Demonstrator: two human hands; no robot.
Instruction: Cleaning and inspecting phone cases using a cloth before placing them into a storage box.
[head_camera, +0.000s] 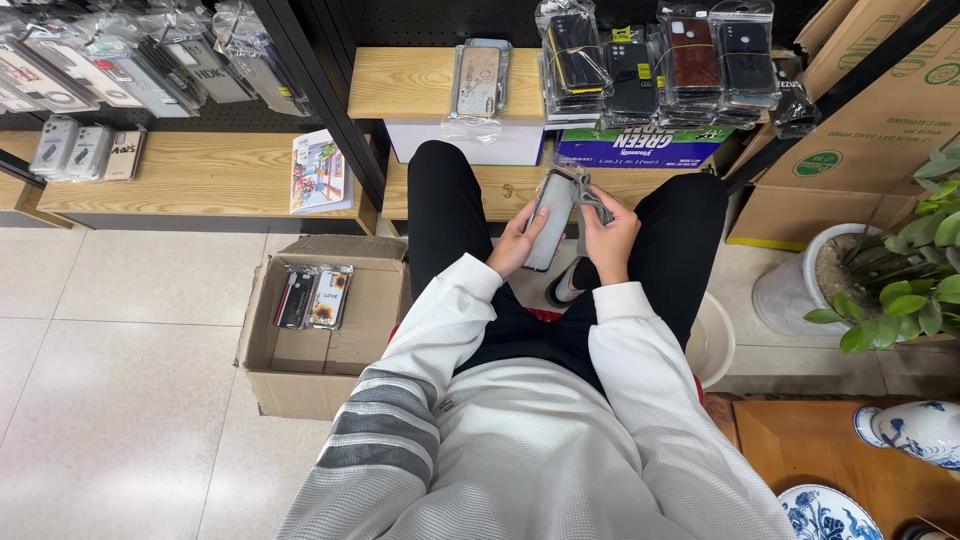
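Note:
I sit in front of wooden shelves, knees apart, in black trousers and a white sleeved top. My left hand (517, 246) holds a phone case in a clear plastic sleeve (551, 217) by its left edge. My right hand (610, 238) grips a second, crumpled clear sleeve with a dark case (592, 197) just to the right, touching the first one. Both hands hover between my knees, above the floor.
An open cardboard box (300, 365) with two packaged cases (315, 297) stands on the tiled floor at my left. Shelves ahead carry packaged phone cases (478, 80) and stacked bundles (660, 60). A potted plant (900, 290) and cardboard cartons (860, 130) stand at right.

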